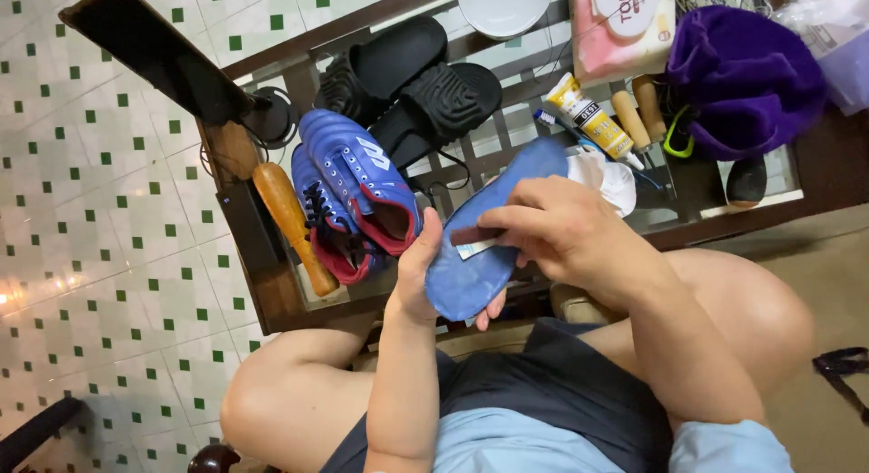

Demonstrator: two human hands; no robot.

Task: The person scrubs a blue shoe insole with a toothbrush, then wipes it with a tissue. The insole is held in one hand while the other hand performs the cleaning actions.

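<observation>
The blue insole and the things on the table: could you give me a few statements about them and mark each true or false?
1. The left hand holds the blue insole from below. True.
2. The right hand presses a small dark block against the insole. True.
3. The blue football boots are on the person's feet. False: they lie on the glass-topped table, beside the wooden handle.
4. The black slides lie on the tiled floor. False: they rest on the table, behind the boots.
5. A glue tube lies on the table near a purple cloth bag. True.
</observation>
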